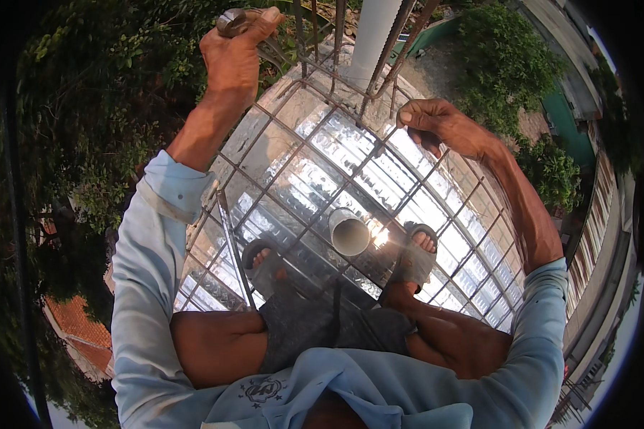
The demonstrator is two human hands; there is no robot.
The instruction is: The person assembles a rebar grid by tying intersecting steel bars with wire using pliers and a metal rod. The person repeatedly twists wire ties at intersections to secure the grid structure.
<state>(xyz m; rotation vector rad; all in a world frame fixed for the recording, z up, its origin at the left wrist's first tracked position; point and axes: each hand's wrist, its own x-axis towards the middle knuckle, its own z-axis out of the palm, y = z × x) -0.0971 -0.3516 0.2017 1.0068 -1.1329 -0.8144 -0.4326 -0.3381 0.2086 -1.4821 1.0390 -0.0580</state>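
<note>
My left hand (236, 61) is raised at the upper left, closed around a metal tool (230, 23) with a rounded, shiny end. The rest of that tool is mostly hidden by my fingers. On the right, my right hand (444, 127) is at the far edge of the steel rebar mesh (313, 146). Its thumb and finger are pinched together close to a bar; what lies between them is too small to make out. The mesh lies over shiny corrugated metal sheeting (336, 136). Between my feet a grey plastic pipe end (350, 234) stands up through the mesh.
Upright ribbed steel bars (338, 36) and a thick white pipe (376, 39) rise at the far corner. A flat metal bar (234, 247) slants beside my left foot. My sandalled feet (416, 257) are on the mesh area. Trees (511, 57) and rooftops (82, 318) lie below the edges.
</note>
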